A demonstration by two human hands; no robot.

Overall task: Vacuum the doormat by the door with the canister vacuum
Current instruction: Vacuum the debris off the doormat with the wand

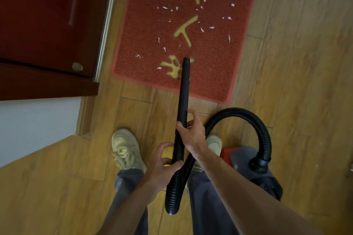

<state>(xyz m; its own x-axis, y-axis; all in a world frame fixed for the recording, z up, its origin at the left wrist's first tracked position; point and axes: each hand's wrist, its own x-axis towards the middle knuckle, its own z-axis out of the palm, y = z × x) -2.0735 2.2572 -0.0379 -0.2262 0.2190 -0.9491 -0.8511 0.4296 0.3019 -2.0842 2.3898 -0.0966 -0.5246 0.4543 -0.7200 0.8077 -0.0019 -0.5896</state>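
Right grip (191, 131) is clamped round the middle of the wand (183, 89), fingers curled over the tube. Left grip (164, 167) is closed lower down, where the wand meets the ribbed hose (248, 118). As I read it, that split is the right one: the forward hand steers and the rear one bears the weight and keeps the hose from kinking.

The wand looks like a stiff, light plastic tube, smooth enough to twist in the palm, so I would hold it firmly. The hose is soft and springy and will tug back as I reach. It loops up and plugs into the canister (238, 158), which sits on the floor (296, 63) just to my right, behind my foot.

The wand's open tip hangs over the near end of the doormat (145, 30), above a yellow character. I cannot tell whether it touches the pile.

White paper scraps (202, 30) lie scattered across most of the mat, thickest toward the far end, so little looks cleaned yet. The mat lies beside the dark red door (47, 15). My pale shoes (126, 149) stand just short of its near edge.
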